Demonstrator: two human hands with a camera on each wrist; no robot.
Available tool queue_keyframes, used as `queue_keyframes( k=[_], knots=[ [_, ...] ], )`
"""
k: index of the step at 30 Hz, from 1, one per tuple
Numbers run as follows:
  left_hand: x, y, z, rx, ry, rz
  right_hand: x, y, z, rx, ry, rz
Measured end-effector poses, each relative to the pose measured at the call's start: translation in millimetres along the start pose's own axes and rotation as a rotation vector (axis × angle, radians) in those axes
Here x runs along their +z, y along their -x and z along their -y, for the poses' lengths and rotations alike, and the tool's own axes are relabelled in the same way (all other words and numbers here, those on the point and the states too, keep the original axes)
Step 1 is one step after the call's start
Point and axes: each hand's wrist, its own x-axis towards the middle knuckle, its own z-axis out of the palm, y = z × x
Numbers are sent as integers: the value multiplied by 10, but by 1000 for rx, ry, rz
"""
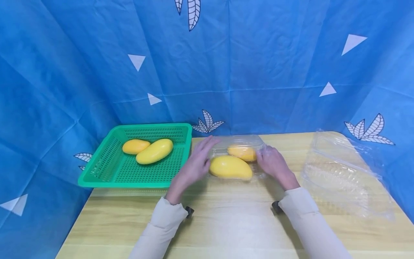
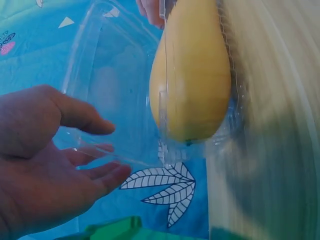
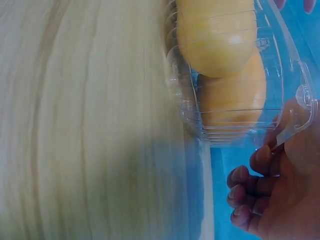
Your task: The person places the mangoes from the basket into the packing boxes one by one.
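A clear plastic clamshell box [image 3: 220, 132] stands on the table with its lid [image 2: 112, 75] raised at the back. Inside lie a large yellow mango [image 1: 230, 167] and, behind it, a smaller orange-yellow mango [image 1: 242, 153]. My left hand [image 1: 196, 158] is at the box's left side, thumb and fingers spread apart near the lid's edge. At the right end, my right hand [image 1: 273, 162] pinches the rim by the corner tab, its other fingers loosely curled, as the right wrist view shows.
To the left, a green plastic basket [image 1: 191, 144] holds a yellow mango [image 1: 154, 151] and an orange-yellow mango [image 1: 136, 146]. Crumpled clear plastic packaging [image 1: 339, 180] lies on the right of the wooden table [image 1: 236, 223]. A blue patterned curtain [image 1: 258, 64] hangs behind the table.
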Motion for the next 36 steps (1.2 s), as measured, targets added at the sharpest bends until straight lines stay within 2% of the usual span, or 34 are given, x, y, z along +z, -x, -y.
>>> queue_keyframes(
  k=[3,6,14,22,30,36],
  knots=[
    [13,40,-27,2,-21,59,0,-10,-10,39,-42,19],
    [31,69,-44,-4,-36,89,2,-11,-23,70,-106,27],
    [68,138,-26,-5,13,119,-35,96,-66,88,-355,23],
    [97,175,-4,-9,44,133,-122,234,-57,209,-549,59],
    [104,211,35,58,48,134,-181,366,-23,266,-746,109],
    [95,244,33,40,71,159,-212,476,15,279,-805,133]
  ],
)
